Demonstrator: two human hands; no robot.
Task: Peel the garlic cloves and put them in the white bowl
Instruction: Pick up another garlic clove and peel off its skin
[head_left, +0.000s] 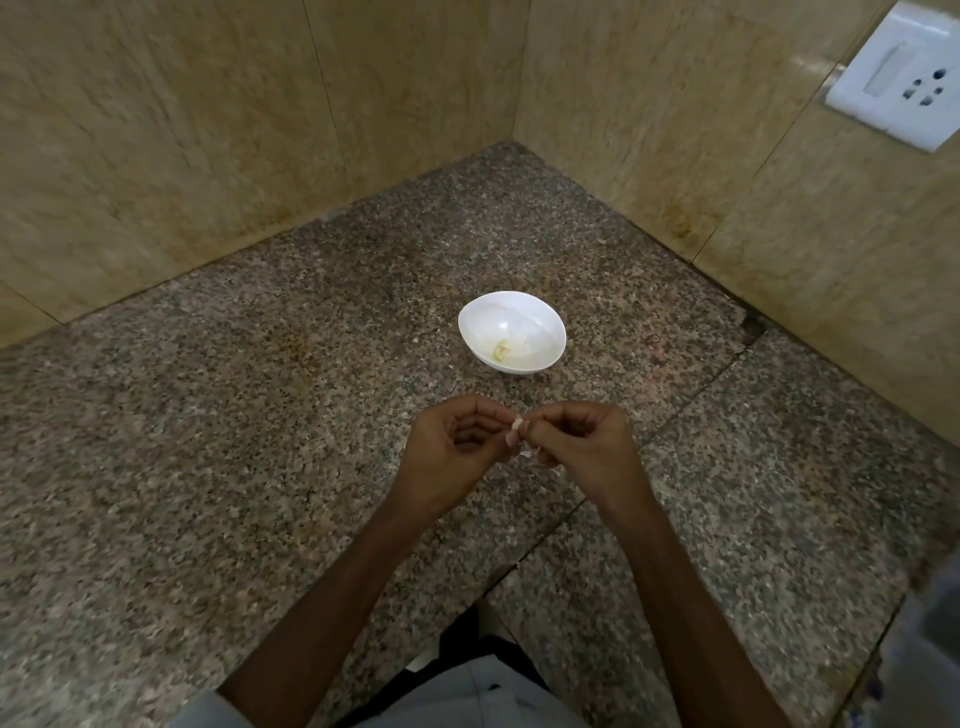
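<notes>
A speckled granite counter fills the corner where two beige tiled walls meet, with a white socket plate on the right-hand wall; the white bowl stands near the middle of the counter, well short of that back corner, with a peeled yellowish clove lying inside it. Your left hand and right hand hover together just in front of the bowl, nearer the front edge; both have their fingers curled, pinching a small garlic clove between the fingertips, a pale scrap of skin showing just below them.
</notes>
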